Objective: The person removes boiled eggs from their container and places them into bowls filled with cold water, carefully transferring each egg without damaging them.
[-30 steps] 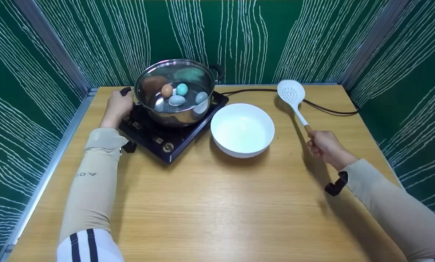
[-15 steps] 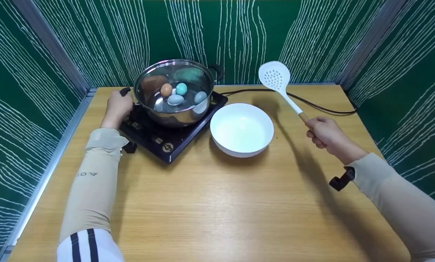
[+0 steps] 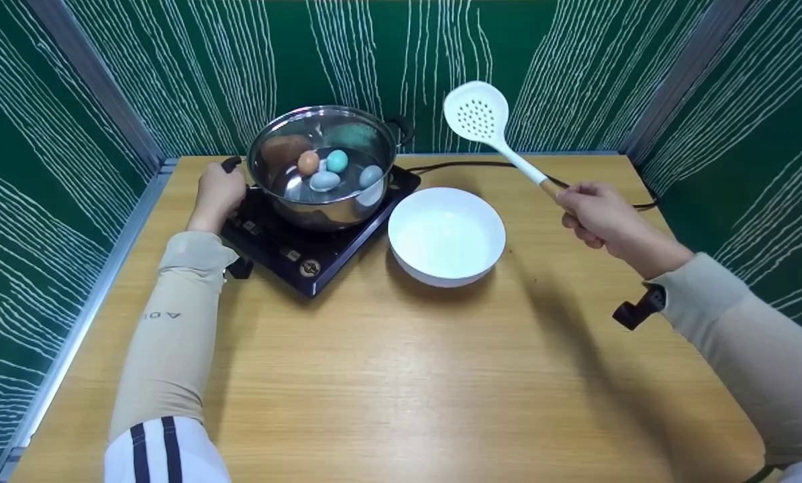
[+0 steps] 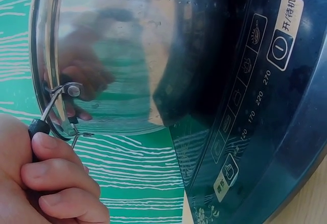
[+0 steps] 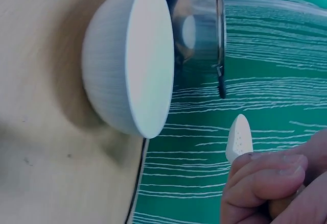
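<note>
My right hand raises a white slotted spoon clear of the desk, apart from both the pot and the bowl, with my fingers curled round its wooden grip. My left hand grips the black near handle of the steel pot, seated on a dark cooktop left of the bowl. Inside the pot lie a brown egg, a turquoise egg and two pale blue eggs; I cannot tell whether there is water. The spoon looks light and fairly stiff, best held by the wood, though a load at its far end would tug my wrist. The eggs look smooth, probably slippery and breakable, better cradled from beneath than pinched. The pot seems far heavier, its polished wall slick, the dark handles the sensible hold.
</note>
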`<state>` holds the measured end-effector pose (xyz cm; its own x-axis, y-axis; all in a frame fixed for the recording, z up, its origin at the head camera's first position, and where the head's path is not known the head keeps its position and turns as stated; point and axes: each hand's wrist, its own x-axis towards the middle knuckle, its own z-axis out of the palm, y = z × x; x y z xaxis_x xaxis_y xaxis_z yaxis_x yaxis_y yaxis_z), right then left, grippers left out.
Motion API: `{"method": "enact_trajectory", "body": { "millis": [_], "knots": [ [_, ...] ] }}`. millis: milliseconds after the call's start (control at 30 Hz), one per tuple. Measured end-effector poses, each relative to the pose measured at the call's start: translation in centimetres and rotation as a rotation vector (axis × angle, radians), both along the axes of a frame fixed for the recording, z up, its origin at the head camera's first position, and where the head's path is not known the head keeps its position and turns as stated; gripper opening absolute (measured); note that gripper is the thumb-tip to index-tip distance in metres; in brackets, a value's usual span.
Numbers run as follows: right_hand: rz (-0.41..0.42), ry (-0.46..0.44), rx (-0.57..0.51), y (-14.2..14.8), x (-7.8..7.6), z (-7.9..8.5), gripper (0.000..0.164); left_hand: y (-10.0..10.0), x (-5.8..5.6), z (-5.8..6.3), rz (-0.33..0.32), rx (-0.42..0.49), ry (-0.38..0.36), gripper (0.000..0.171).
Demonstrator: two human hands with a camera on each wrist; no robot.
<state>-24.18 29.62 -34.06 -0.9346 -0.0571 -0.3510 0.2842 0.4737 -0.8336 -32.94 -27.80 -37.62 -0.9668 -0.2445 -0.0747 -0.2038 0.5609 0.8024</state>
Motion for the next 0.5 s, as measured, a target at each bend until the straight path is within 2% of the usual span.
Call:
{"method": "enact_trajectory", "body": {
  "millis": [100, 233, 500],
  "knots": [
    [0.02, 0.017, 0.024, -0.4, 0.0, 0.9, 0.034, 0.0, -0.2, 0.1, 0.001, -0.022, 0.011, 0.019],
    [0.048, 0.021, 0.061, -1.2, -0.1, 2.2, 0.037, 0.0, -0.2, 0.2, 0.001, -0.01, -0.013, 0.018],
    [0.083, 0.038, 0.107, -3.4, -0.7, 4.9, 0.033, 0.0, 0.0, 0.1, 0.005, 0.013, -0.04, 0.022]
  ]
}}
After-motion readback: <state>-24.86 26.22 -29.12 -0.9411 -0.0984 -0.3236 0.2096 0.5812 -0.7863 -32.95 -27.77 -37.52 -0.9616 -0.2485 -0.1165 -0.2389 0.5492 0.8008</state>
